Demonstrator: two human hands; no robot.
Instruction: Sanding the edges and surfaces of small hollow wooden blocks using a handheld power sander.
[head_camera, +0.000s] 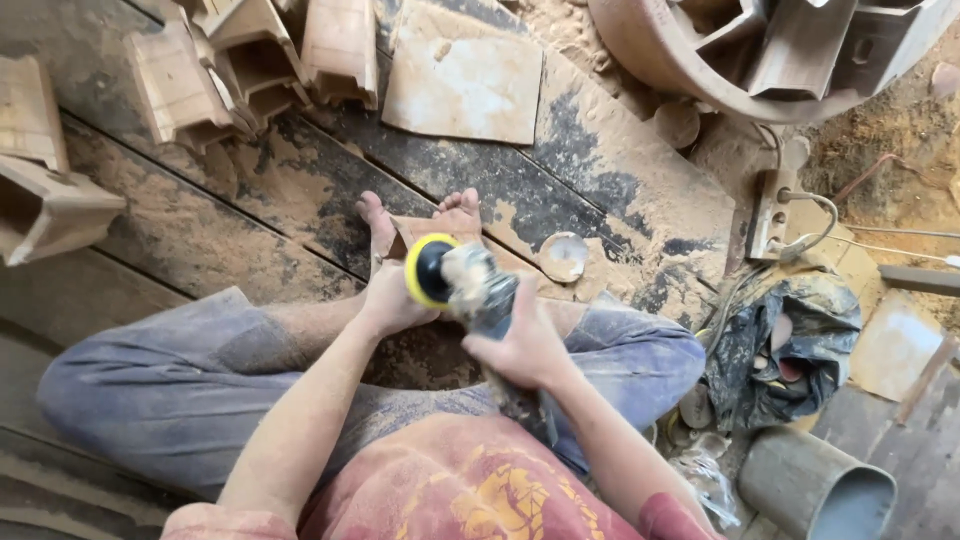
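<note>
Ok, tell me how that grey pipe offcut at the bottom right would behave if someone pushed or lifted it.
The pipe offcut lies on its side, so a sideways push would probably roll it, though the clutter beside it might stop it. Its wall looks thin and the inside hollow, so it is likely light for its size and stiff. The dust coating may make it a little slippery.

You sit on dusty plank floor (300, 190), sawdust everywhere. Carved wooden blocks (250, 60) at eleven o'clock. Big round tub (650, 50) at one. Power strip (772, 215), black bag (790, 350) at three. Grey pipe (815, 490) at five.
</note>
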